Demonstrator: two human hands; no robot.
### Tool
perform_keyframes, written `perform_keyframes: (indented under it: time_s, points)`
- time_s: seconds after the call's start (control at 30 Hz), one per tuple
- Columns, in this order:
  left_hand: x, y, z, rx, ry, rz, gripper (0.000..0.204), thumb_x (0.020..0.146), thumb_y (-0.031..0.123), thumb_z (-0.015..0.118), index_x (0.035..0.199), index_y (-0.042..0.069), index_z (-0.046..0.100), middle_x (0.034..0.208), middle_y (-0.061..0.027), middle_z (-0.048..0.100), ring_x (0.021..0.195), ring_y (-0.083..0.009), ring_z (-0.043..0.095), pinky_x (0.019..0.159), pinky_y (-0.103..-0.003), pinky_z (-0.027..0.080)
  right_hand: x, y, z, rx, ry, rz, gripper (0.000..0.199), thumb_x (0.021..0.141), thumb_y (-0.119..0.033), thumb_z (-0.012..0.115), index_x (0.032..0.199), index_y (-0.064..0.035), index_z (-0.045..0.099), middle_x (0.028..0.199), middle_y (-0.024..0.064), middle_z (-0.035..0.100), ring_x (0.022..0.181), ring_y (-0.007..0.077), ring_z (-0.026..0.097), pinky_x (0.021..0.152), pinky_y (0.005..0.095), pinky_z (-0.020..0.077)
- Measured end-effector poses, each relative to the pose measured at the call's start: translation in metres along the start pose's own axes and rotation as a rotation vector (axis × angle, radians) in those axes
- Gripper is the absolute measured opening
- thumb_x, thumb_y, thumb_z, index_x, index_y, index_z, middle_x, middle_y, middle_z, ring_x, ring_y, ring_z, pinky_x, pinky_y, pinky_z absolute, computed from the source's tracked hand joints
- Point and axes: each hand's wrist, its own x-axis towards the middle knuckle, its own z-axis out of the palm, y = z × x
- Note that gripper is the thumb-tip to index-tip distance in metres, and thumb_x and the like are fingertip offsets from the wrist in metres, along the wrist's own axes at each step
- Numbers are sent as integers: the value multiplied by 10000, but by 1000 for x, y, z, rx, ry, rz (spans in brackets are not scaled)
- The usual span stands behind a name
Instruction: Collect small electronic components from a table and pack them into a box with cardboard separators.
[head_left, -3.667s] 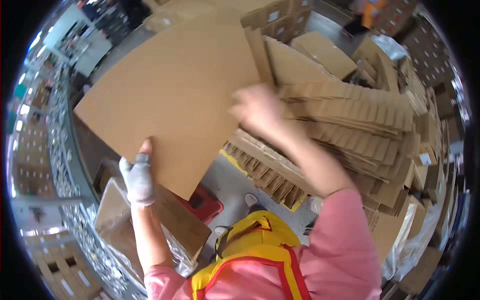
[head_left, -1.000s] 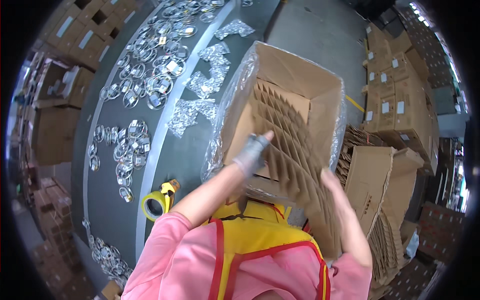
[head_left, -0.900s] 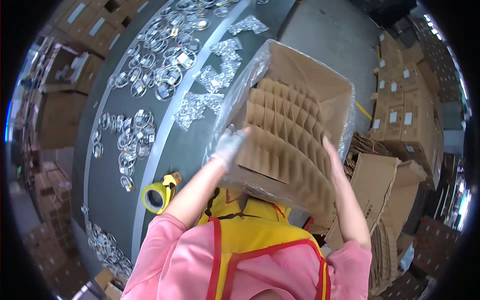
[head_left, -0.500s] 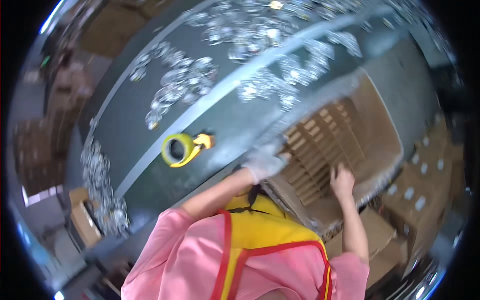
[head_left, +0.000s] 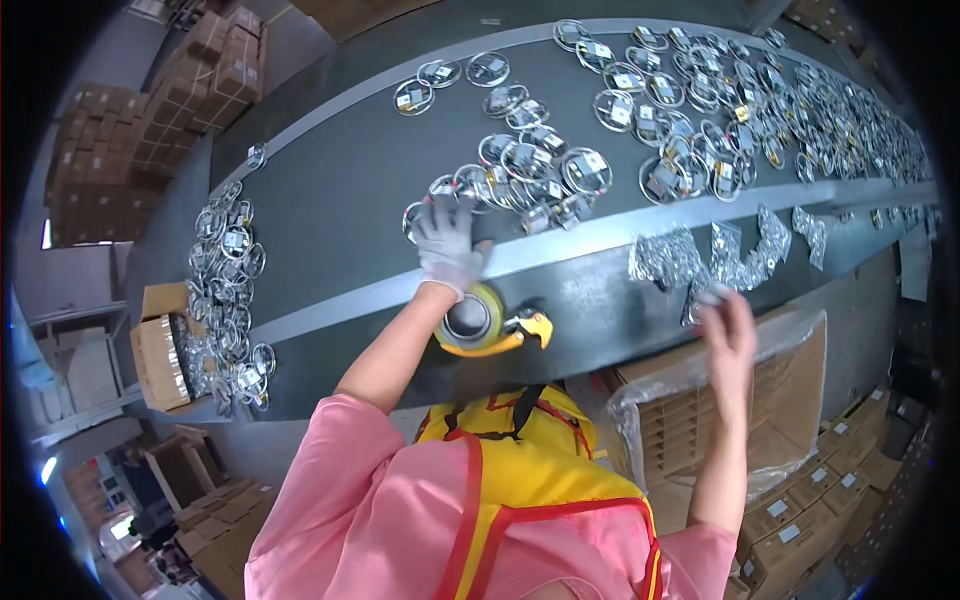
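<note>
My left hand (head_left: 450, 248), in a pale grey glove, reaches over the metal rail with its fingers apart. Its fingertips are at the near edge of a cluster of coiled white cables with small boxes (head_left: 525, 170) on the dark conveyor belt. Below that wrist lies a yellow tape dispenser (head_left: 485, 330) with a roll of tape. My bare right hand (head_left: 730, 328) is raised above the carton, slightly blurred, its fingers stretched toward the clear bags of small metal parts (head_left: 665, 258). Something whitish shows at its fingertips, too blurred to name.
An open carton (head_left: 800, 400) with plastic lining and a cardboard divider grid stands below the right arm. More coiled cables (head_left: 700, 165) crowd the belt's right, others (head_left: 230, 270) its left end. A small box (head_left: 165, 350) sits at far left. Stacked cartons (head_left: 800, 520) fill the lower right.
My left hand has moved from the carton's edge up to the coiled cables. My right hand has lifted out of the carton toward the bags. The view has shifted.
</note>
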Motion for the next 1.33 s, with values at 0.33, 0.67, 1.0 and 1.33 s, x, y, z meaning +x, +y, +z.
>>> perform_keyframes:
  time_s: [0.33, 0.67, 1.0, 1.33]
  points:
    - [128, -61, 42, -51, -92, 180, 553, 662, 330, 654, 1172, 209, 477, 1201, -80, 420, 1145, -315, 386, 887, -459, 344, 139, 34, 236, -505, 3, -229, 655, 639, -309, 733, 1144, 3, 456, 1010, 194, 569, 911, 288, 563, 817, 340, 429]
    - [128, -231, 15, 67, -107, -86, 613, 652, 378, 676, 1201, 210, 461, 1238, -95, 404, 1128, -305, 421, 879, -437, 386, 186, 5, 320, -262, -536, -146, 495, 733, -113, 653, 1190, -39, 477, 889, 87, 619, 772, 162, 571, 715, 261, 451]
    - [81, -166, 3, -300, 27, 135, 573, 699, 234, 633, 1216, 134, 408, 1113, -157, 484, 1023, -322, 474, 859, -420, 404, 150, -12, 296, -708, -359, -668, 323, 745, -149, 630, 1031, -20, 550, 938, 178, 574, 886, 330, 542, 782, 386, 443]
    - [99, -104, 25, -1310, -301, -758, 572, 714, -25, 617, 1233, 23, 381, 819, -6, 509, 721, -82, 472, 668, -231, 415, 140, -5, 285, 212, -671, -72, 288, 747, -137, 660, 998, -88, 528, 920, 86, 643, 864, 297, 618, 810, 350, 474]
